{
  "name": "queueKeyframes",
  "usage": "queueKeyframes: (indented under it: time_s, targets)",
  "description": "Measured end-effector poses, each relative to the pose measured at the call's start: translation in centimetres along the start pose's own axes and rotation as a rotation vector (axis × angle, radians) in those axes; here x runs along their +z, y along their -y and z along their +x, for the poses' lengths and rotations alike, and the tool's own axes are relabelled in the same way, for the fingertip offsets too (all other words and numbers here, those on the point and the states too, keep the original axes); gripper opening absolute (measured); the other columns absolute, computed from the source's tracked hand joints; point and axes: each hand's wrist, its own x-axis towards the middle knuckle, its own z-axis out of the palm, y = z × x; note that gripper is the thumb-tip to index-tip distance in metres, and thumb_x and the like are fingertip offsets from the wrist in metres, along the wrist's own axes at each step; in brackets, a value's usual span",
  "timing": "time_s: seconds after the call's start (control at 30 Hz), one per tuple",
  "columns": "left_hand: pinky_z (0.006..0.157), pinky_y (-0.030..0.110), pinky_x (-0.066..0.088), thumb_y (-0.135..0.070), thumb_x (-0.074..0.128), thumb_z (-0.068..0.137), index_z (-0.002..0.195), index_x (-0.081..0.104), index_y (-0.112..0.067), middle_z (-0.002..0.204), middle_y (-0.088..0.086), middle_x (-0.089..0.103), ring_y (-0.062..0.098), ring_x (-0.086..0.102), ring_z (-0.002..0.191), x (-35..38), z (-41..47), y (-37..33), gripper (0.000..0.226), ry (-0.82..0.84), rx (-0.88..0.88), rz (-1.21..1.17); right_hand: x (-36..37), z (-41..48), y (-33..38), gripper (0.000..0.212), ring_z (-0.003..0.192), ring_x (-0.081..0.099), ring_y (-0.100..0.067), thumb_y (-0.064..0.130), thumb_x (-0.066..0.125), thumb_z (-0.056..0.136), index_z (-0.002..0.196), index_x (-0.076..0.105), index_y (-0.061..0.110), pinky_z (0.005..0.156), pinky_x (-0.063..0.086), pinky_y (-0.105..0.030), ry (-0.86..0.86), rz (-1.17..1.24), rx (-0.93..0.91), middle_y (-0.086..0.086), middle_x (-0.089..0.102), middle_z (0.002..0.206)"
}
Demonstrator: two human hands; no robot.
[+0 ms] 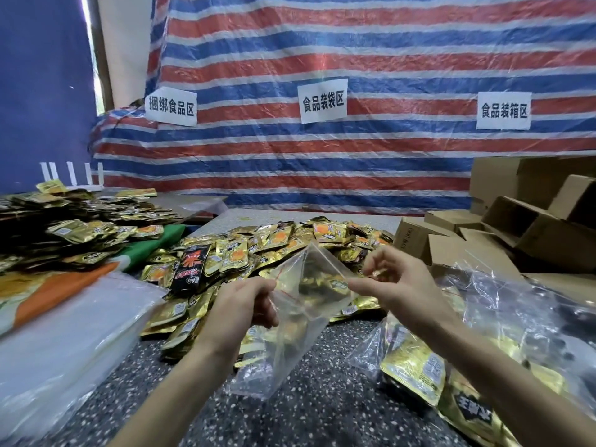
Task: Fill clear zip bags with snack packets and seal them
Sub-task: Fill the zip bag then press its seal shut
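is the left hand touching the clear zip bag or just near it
Touching. The head view shows the left hand pinching one edge of the clear zip bag at its mouth; the right hand pinches the opposite edge.

Makeshift food-packing workshop, back wall draped in red, white and blue striped tarpaulin, zones for bundling, bagging and boxing marked by paper signs, gold snack packets heaped on a speckled table, cardboard boxes stacked at the right.

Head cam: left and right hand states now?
Left hand: pinching the left side of the clear zip bag mouth.
Right hand: pinching the right side of the same bag's mouth.
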Motion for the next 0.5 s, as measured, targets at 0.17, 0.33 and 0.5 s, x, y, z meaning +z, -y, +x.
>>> queueKeyframes:
  time_s: [0.17, 0.33, 0.5]
  targets:
    - [0.052, 0.021, 0.046, -0.017, 0.055, 0.094, 0.056, 0.06, -0.017, 0.051, -0.004, 0.049, 0.01, 0.047, 0.047, 0.4, -0.1, -0.3, 0.039, 0.069, -0.081, -0.094, 0.7, -0.4, 0.7, 0.033, 0.14, 0.03, -0.002, 0.059, 0.067, 0.079, 0.104, 0.069, 0.037, 0.112, 0.029, -0.039, 0.261, -0.519, -0.526, 0.031, 0.048, 0.136]
    - [0.06, 0.026, 0.042, -0.019, 0.06, 0.08, 0.066, 0.05, -0.017, 0.052, -0.004, 0.041, 0.011, 0.042, 0.044, -0.9, 0.3, -1.1, 0.017, 0.142, -0.278, -0.555, 0.8, -0.7, -0.5, 0.005, 0.141, 0.027, 0.002, 0.044, 0.056, 0.083, 0.081, 0.059, 0.041, 0.116, 0.02, -0.038, 0.323, -0.597, -0.504, 0.028, 0.062, 0.118]
    - [0.059, 0.03, 0.044, -0.049, 0.061, 0.082, 0.059, 0.056, -0.018, 0.061, 0.0, 0.056, 0.016, 0.052, 0.055, -4.0, 2.0, 0.2, 0.039, 0.003, -0.122, -0.002, 0.5, -0.8, -0.3, 0.009, 0.096, 0.055, -0.007, 0.04, 0.049, 0.085, 0.083, 0.057, 0.037, 0.083, 0.05, -0.042, 0.134, -0.596, -0.539, 0.015, 0.063, 0.09]
